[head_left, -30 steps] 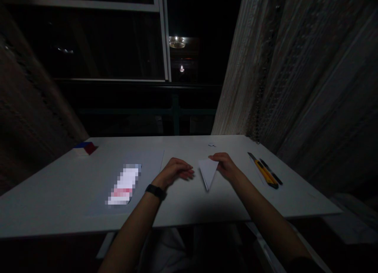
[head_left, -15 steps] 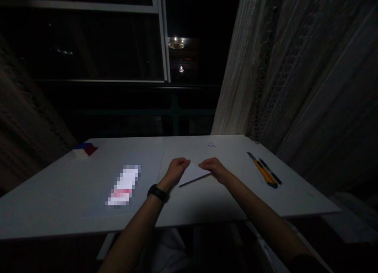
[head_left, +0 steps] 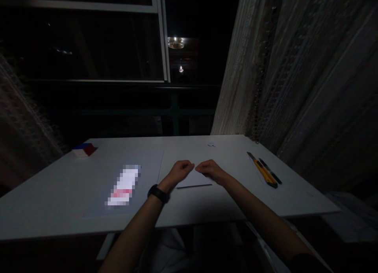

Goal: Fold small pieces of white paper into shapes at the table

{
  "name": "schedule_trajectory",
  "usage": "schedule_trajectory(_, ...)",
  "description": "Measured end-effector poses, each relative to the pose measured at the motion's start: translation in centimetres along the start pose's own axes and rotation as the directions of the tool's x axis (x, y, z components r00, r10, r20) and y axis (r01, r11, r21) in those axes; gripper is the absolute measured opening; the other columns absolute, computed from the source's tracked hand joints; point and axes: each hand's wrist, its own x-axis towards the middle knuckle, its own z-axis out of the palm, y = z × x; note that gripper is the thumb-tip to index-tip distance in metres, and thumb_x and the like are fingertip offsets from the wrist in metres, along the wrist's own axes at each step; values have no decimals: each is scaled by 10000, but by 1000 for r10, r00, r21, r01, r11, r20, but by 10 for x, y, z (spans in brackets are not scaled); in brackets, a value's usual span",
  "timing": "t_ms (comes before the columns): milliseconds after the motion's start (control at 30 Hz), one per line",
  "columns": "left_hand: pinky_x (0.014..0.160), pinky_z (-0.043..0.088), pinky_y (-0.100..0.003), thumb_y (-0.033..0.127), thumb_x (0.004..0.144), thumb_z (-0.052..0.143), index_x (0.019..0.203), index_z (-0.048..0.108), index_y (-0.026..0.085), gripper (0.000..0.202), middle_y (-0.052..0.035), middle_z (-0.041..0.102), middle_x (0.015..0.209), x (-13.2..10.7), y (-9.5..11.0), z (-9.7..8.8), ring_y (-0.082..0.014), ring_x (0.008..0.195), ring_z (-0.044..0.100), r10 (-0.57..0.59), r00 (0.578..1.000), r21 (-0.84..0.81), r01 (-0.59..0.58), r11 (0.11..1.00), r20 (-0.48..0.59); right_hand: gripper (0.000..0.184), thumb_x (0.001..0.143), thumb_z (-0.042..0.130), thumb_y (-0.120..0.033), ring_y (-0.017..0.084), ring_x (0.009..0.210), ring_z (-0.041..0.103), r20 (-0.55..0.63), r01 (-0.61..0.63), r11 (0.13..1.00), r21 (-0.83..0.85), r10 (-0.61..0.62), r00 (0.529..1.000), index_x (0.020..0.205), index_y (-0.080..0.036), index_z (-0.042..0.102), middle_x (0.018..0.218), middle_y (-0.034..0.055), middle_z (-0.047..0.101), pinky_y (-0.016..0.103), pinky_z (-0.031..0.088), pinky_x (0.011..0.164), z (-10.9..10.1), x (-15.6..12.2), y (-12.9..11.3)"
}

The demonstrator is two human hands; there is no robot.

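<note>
A folded white paper [head_left: 193,180] lies flat on the white table [head_left: 206,204] in front of me, its near edge dark in shadow. My left hand [head_left: 178,171], with a dark watch on the wrist, curls over the paper's far left part and pinches it. My right hand [head_left: 210,170] is curled over the far right part and pinches it too. The fingertips of both hands nearly meet above the paper's top corner.
A yellow utility knife [head_left: 264,171] and a black pen [head_left: 270,171] lie at the right. A large sheet with a blurred patch [head_left: 124,184] lies at the left. A red and blue cube [head_left: 84,149] sits at the far left corner. Curtains [head_left: 295,76] hang right; a dark window behind.
The paper was held up in my right hand as a triangle; it has been turned and laid flat. My left hand came over to it, and both hands now pinch its far edge.
</note>
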Motion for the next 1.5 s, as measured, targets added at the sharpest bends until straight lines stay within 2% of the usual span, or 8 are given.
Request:
schedule_trajectory(500,489,275,-216,435,769,467,595,443,169,319,43,388,573,1,-3,0,-96,556,353,17,994,-46,-12,999,111,190,525,726,-278,81,437,470,28,-52,994,91,50,998,625,-120,689,476,-8,574,216,329,453,1,-2,-4)
schedule_trajectory(633,490,282,-214,456,760,489,595,443,167,336,43,398,571,3,-3,-7,-94,551,364,0,998,-95,5,995,58,172,520,720,-243,91,428,494,48,-37,996,86,33,998,618,-104,694,475,11,599,216,349,447,-4,-5,-8)
schedule_trajectory(833,492,289,-211,482,721,534,607,451,170,343,46,405,558,9,-12,-22,-93,543,365,-21,999,-186,12,982,-48,212,577,691,-268,178,471,609,194,-73,992,101,52,980,657,-72,690,591,113,679,291,479,507,-13,-13,-16)
schedule_trajectory(1067,499,284,-213,485,703,554,592,447,173,348,49,398,552,11,-16,-31,-88,529,356,-61,983,-241,18,970,-173,225,597,683,-263,200,517,638,254,-67,994,91,42,966,692,-60,690,663,146,694,302,495,515,-34,-17,-22)
schedule_trajectory(1133,494,277,-213,487,700,557,587,442,175,351,53,384,544,11,-15,-33,-86,519,344,-67,973,-249,10,969,-223,234,585,694,-271,202,521,637,205,-46,993,109,23,979,697,-65,689,657,140,692,307,491,521,-41,-17,-23)
schedule_trajectory(1267,484,270,-213,513,704,552,575,460,166,382,48,378,537,10,-13,-25,-87,525,341,-37,978,-187,-3,982,-208,267,630,682,-366,168,565,628,-56,51,986,159,-43,998,726,-117,672,683,91,689,273,469,542,-39,-11,-21)
schedule_trajectory(1367,488,276,-217,527,715,541,571,491,153,403,40,400,538,8,-9,-13,-88,528,351,-18,993,-113,4,994,-116,327,616,698,-413,137,579,596,-24,43,996,84,-41,999,791,-139,667,704,59,678,237,421,522,-21,-4,-12)
schedule_trajectory(1500,499,284,-221,548,708,541,567,542,139,432,31,418,529,5,-5,-4,-92,536,357,19,996,-66,-24,997,-88,301,522,753,-400,84,474,456,-67,104,987,-124,-113,991,550,-126,632,469,-26,542,225,330,486,1,4,1)
